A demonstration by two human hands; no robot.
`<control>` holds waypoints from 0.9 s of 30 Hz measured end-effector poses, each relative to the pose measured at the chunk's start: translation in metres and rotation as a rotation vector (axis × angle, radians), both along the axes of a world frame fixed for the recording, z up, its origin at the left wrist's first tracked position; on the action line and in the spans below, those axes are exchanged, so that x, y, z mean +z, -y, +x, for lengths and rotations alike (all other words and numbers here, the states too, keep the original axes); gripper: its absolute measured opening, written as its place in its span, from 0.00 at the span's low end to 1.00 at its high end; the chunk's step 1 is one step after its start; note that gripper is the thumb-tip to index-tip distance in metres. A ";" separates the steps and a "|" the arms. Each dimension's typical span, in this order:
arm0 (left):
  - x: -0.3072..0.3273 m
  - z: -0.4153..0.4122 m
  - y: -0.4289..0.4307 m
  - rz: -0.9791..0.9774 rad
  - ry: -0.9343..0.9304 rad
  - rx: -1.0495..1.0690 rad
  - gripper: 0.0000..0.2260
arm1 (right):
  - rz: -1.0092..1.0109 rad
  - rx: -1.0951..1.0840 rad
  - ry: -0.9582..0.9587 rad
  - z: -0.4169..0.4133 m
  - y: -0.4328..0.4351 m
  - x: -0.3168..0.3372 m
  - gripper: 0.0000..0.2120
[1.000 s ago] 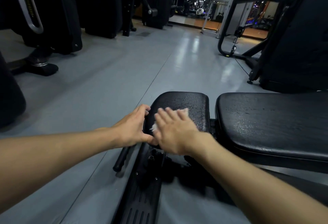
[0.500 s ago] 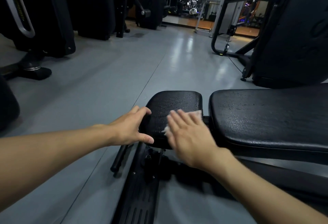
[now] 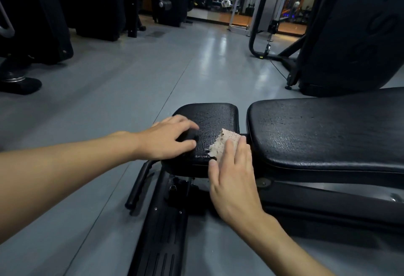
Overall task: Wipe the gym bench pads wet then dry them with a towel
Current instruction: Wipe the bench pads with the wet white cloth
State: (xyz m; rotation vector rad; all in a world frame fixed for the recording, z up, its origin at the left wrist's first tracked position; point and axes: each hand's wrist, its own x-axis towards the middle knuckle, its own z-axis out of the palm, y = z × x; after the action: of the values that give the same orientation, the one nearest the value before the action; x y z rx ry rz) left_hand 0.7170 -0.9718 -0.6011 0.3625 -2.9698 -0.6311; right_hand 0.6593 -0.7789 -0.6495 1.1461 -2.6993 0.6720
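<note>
Nearest us, our right hand point(image 3: 232, 174) lies flat and open, fingers together, pressing a small pale cloth point(image 3: 223, 145) onto the near right corner of the small seat pad point(image 3: 209, 127); the cloth shows only ahead of and to the left of the fingertips, ragged at its edge. We cannot tell if it is the wet wipe or the drying towel. Just left of that hand, our left hand point(image 3: 169, 139) is curled over the pad's left edge, thumb on top and fingers wrapped round the side, steadying it. Immediately right of the right hand, across a narrow gap, sits the long back pad point(image 3: 328, 131), its cracked black surface untouched by either hand. Judgement: we are mid-wipe on the seat pad, with the long pad yet to do. To do this stroke well, keep the palm flat so the cloth stays spread, overlap passes from the near edge outward, run over the rounded edges and into the gap, and keep the left hand's brace clear of the cloth's path. Beyond both hands, grey floor point(image 3: 131, 83) and dark machines point(image 3: 354, 35).
</note>
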 end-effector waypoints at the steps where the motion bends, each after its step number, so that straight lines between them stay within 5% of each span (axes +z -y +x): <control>1: -0.002 -0.004 0.001 -0.003 -0.015 -0.005 0.25 | 0.027 -0.003 0.012 0.001 0.002 0.000 0.39; 10: -0.011 -0.017 0.007 -0.169 0.038 -0.008 0.24 | 0.104 -0.143 0.370 -0.056 0.047 0.043 0.31; 20: -0.012 -0.022 0.008 -0.187 0.011 -0.001 0.21 | 0.212 -0.110 0.276 -0.024 0.027 0.038 0.39; 27: -0.009 -0.025 0.012 -0.200 0.003 -0.020 0.22 | 0.193 -0.153 0.428 -0.070 0.065 0.054 0.41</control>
State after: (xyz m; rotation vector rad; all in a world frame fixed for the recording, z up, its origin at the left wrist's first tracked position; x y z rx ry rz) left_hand 0.6921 -0.9840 -0.6103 0.3175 -3.0068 -0.3309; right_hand 0.5895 -0.8434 -0.5955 0.9008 -3.2334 0.7150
